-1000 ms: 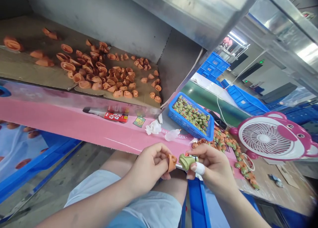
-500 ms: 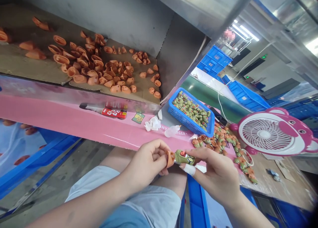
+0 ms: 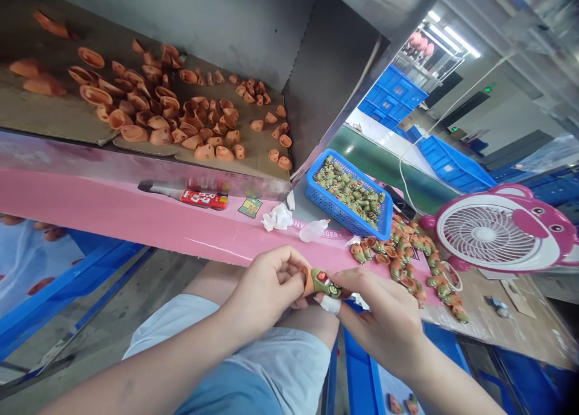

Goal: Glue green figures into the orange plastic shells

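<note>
A cardboard-lined shelf (image 3: 58,110) is spread with hollow orange moulded pieces (image 3: 154,122), and a pink board (image 3: 136,213) runs along its front edge. A marker pen (image 3: 163,189) and a red packet (image 3: 203,199) are laid against that board, with a crumpled tissue (image 3: 277,217) and a small clear plastic object (image 3: 313,230) just beyond. On the desk (image 3: 497,318) to the right, a blue plastic basket (image 3: 312,192) is filled with small green figures (image 3: 348,192). Loose green figures and orange caps (image 3: 407,264) are scattered beside it, below a pink bear-shaped fan (image 3: 486,234). Blue crates (image 3: 398,95) are stacked in the room behind, under strip lights (image 3: 447,32).

The left hand (image 3: 266,288) is curled almost shut, its fingers closed around an orange cap (image 3: 308,281). The right hand (image 3: 380,318) is partly closed, pinching a green figure (image 3: 325,283) between thumb and fingers, with white tape (image 3: 330,304) wrapped around one finger. The cap and figure are held touching, end to end, between the two hands, above the person's lap and pale shorts (image 3: 253,367) and just in front of the desk edge.
</note>
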{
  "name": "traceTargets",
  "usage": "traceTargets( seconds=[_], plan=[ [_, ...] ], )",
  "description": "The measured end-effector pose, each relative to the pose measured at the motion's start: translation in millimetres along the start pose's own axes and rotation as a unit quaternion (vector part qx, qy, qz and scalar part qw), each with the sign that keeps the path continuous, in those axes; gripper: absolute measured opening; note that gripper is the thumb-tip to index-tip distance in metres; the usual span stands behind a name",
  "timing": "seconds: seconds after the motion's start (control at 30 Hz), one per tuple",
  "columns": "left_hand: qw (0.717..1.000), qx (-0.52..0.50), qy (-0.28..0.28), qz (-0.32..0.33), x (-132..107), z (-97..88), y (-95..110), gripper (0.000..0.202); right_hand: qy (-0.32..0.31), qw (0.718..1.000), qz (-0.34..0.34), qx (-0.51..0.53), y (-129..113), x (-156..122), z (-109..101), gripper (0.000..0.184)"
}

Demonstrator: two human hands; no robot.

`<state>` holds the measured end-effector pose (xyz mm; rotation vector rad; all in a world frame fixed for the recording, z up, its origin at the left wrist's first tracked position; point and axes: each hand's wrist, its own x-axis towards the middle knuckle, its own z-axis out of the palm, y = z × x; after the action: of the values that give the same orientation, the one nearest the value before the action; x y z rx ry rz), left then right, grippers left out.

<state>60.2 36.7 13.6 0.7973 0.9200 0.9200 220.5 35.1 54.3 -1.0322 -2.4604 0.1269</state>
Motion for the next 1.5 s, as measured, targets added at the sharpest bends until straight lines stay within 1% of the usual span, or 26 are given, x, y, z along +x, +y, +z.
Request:
traceTargets(
  seconds=[0.1, 0.2, 0.4, 0.5, 0.67, 0.8, 0.9, 1.0, 1.2, 1.37, 1.5],
  plan=[
    [1.000, 0.010, 0.007, 0.004, 1.0, 2.4, 0.9, 0.003, -0.001, 1.000, -0.011, -0.012, 1.2, -0.6, 0.6, 0.020],
    [1.000, 0.018, 0.012, 0.010, 1.2, 4.5, 1.4, 0.004, 0.000, 1.000, -0.007, -0.003, 2.5, -0.9, 0.5, 0.020],
    [0.999, 0.037, -0.002, 0.016, 0.6, 4.0, -4.8, 0.006, 0.002, 1.000, 0.000, 0.020, 2.8, -4.7, 2.4, 0.020],
    [0.998, 0.060, -0.006, 0.034, 1.8, 2.5, -8.5, 0.002, 0.007, 1.000, 0.002, 0.030, 3.1, -7.0, 3.2, 0.019],
    [0.997, 0.059, -0.016, 0.055, 2.8, 2.6, -8.8, 0.005, -0.011, 0.999, 0.000, 0.030, 5.7, -10.3, 3.0, 0.022],
    [0.998, 0.030, -0.023, 0.053, 1.9, 3.0, -5.8, 0.006, -0.017, 0.999, -0.003, 0.035, 6.9, -12.3, 0.7, 0.027],
    [0.998, 0.007, -0.044, 0.051, -0.1, 1.2, -3.6, 0.007, -0.002, 1.000, 0.004, 0.027, 5.9, -12.9, -2.2, 0.026],
    [0.997, -0.001, -0.067, 0.035, -2.7, -1.2, -3.1, 0.008, 0.006, 1.000, 0.001, 0.022, 4.6, -13.5, -4.4, 0.026],
    [0.996, -0.012, -0.085, 0.022, -4.4, -1.4, -6.0, 0.007, -0.006, 0.999, -0.005, 0.032, 4.1, -18.8, -5.3, 0.033],
    [0.995, -0.022, -0.100, 0.010, -3.9, 0.2, -6.3, 0.006, -0.004, 1.000, -0.012, 0.017, 1.7, -22.5, -6.4, 0.030],
    [0.995, -0.028, -0.093, -0.002, -3.8, 0.6, -5.9, 0.007, 0.003, 1.000, -0.009, 0.018, 1.6, -22.8, -4.4, 0.027]
  ],
)
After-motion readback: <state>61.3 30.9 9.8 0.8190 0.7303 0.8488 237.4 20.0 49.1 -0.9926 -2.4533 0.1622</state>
